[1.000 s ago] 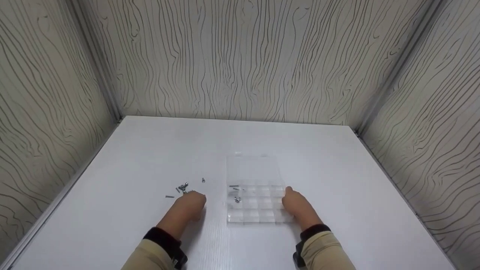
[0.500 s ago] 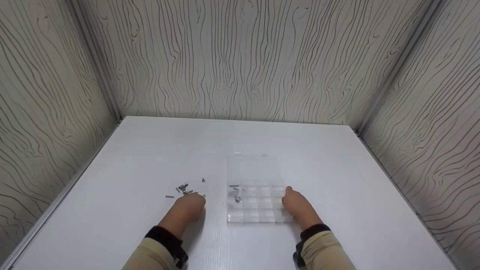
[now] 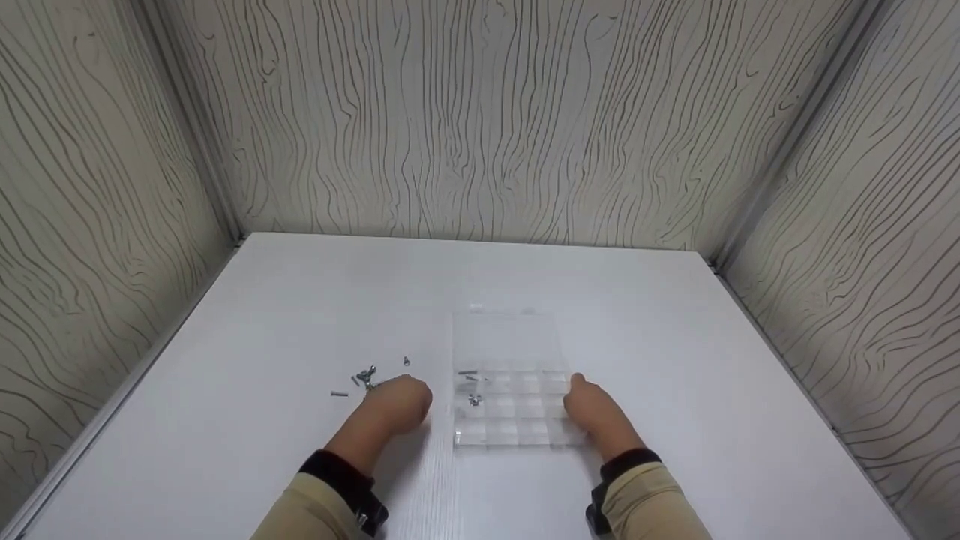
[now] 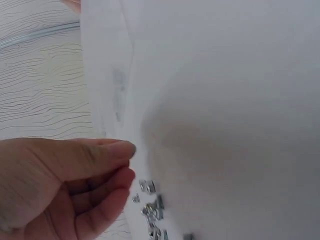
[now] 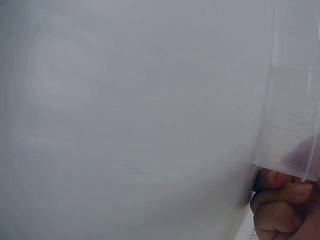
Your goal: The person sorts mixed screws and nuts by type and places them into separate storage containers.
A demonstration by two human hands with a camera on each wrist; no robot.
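Observation:
A clear plastic compartment box lies on the white table with its lid folded back. My right hand grips its near right side; in the right wrist view, curled fingers meet the box corner. Between box and loose screws, my left hand hovers with thumb and fingertips brought together. Whether something small sits between those fingertips is hidden. Several silver screws form a pile just beyond the left hand. Inside the box's left compartments lie a few screws and small metal pieces.
One screw lies left of the pile, and another small screw lies to its right. Wood-patterned panels enclose the white tabletop at the back and both sides.
My left hand has shifted to the right, away from the screw pile and toward the box. The right hand and the box have stayed put.

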